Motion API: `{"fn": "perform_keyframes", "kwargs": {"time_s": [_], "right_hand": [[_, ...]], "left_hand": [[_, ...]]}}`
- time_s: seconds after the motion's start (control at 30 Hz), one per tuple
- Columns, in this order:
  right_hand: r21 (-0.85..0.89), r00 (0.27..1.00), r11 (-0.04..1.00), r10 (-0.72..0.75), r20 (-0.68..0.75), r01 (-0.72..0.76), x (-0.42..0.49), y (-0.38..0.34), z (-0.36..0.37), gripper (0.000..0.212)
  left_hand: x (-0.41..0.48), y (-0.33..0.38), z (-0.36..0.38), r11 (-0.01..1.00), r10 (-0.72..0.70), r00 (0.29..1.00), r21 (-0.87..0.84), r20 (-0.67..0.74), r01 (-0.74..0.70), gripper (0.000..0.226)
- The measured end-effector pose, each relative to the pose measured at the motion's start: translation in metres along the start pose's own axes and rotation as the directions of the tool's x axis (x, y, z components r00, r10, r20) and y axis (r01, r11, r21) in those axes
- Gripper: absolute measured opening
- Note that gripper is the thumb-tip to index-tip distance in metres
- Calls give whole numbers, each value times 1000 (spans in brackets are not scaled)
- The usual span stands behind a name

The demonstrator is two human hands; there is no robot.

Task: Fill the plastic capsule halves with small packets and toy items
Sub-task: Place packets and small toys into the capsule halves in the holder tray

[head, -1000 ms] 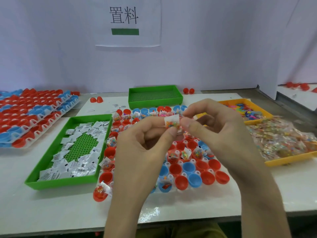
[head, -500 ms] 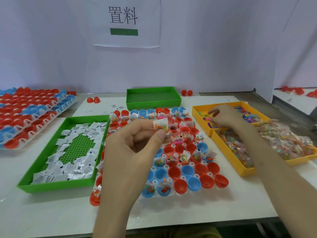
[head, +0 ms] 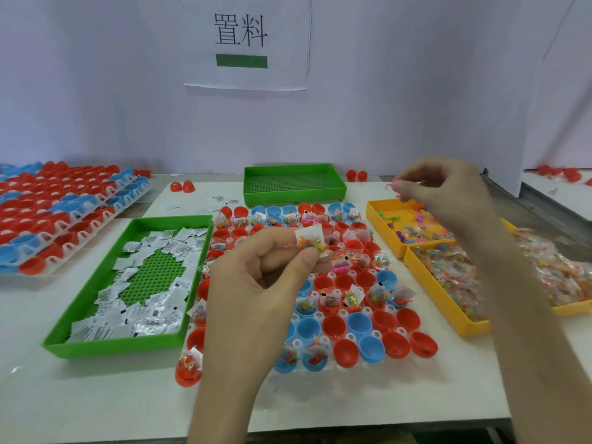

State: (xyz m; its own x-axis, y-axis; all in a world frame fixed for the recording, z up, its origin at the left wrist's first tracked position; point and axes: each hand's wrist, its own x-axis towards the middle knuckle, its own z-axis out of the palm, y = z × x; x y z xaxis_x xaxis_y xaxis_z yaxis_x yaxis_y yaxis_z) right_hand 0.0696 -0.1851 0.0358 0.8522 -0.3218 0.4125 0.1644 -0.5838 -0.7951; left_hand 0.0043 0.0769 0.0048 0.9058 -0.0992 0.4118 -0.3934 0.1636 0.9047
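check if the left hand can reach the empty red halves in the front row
Probably yes: left hand hovers close by, nothing covers the red halves, though it pinches a bead packet.

On your worktop (head: 96,395), the capsule rack (head: 342,314) sits centre; sachet tray (head: 112,342) lies left, toy tray (head: 373,216) and packet tray (head: 439,302) right.

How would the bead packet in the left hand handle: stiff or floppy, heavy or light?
Probably light: the left hand pinches the packet between thumb and finger alone. Likely floppy: thin clear film, with loose beads that may shift.
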Motion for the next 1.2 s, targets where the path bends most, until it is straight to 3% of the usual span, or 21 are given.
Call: {"fn": "perform_keyframes", "kwargs": {"time_s": [0.1, 0.37, 0.5, 0.63, 0.73, 0.87, 1.03, 1.2], "right_hand": [[314, 993, 946, -106, 50, 85, -44, -45, 1, 5], [595, 993, 803, -50, 111, -25, -101, -74, 54, 8], [645, 990, 764, -82, 111, -9, -106, -71, 52, 6], [634, 994, 773, -95, 53, 40, -112, -72, 48, 4], [621, 997, 783, -77, 32, 41, -114, -73, 43, 25], [588, 990, 805, -134, 53, 77, -117, -79, 36, 29], [579, 979, 812, -169, 115, 73, -116, -80, 30, 15], [577, 987, 814, -133, 89, 58, -117, -78, 33, 14]], "left_hand": [[-2, 3, 4, 999, -3, 1000, -51, 9, 3, 20], [-2, 16, 12, 997, 56, 998, -55, 24, -54, 38], [-1, 19, 14, 997, 51, 998, -64, 30, -49, 43], [0, 20, 18, 997, 63, 996, -43, 67, -60, 33], [1, 21, 19, 997, 74, 995, -27, 71, -72, 19], [2, 21, 17, 996, 91, 994, 10, 60, -92, 8], [7, 20, 11, 992, 104, 992, 63, 78, -109, 10], [1, 16, 10, 991, 117, 987, 50, 106, -123, 14]]}}
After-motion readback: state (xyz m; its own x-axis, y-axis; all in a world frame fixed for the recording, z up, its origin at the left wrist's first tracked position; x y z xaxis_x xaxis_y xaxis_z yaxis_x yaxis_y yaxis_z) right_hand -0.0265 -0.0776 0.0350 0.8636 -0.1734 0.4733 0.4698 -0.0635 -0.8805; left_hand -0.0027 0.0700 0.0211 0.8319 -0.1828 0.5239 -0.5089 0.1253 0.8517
